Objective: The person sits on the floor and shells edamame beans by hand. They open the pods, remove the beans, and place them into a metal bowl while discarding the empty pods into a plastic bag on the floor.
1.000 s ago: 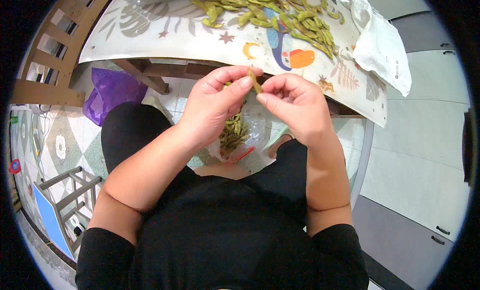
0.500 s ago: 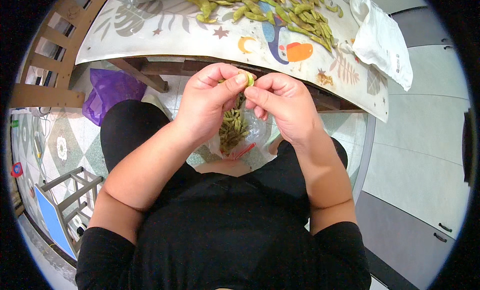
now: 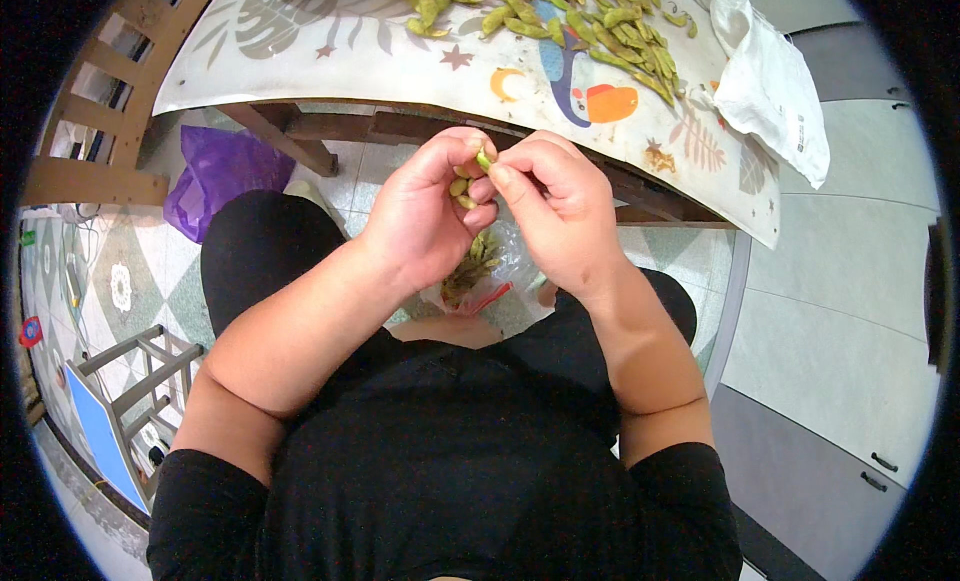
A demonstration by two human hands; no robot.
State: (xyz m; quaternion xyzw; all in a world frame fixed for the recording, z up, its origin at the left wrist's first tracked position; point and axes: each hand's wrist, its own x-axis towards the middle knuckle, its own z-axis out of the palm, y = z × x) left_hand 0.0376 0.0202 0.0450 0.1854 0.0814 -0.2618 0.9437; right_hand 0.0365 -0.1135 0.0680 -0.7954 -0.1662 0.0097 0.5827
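A green soybean pod [image 3: 484, 161] is pinched between the fingertips of both my hands, just off the table's front edge. My left hand [image 3: 422, 206] is closed on the pod at thumb and forefinger, and several pale green beans [image 3: 461, 189] sit in its curled fingers. From the other side, my right hand [image 3: 560, 206] grips the pod with thumb and forefinger. Below my hands, between my legs, a clear plastic bag [image 3: 512, 256] holds empty-looking pods [image 3: 475, 263]; my hands partly hide it.
On the table's patterned cloth [image 3: 400, 76] lies a heap of green pods [image 3: 620, 31]. A white bag [image 3: 770, 91] hangs over the right edge. A purple bag [image 3: 220, 181] is on the floor at left, near a stool with a blue top [image 3: 105, 436]. Cabinets [image 3: 840, 251] stand at right.
My left hand has turned its palm more toward me, so the beans in its fingers now show. The pod is still between both hands' fingertips.
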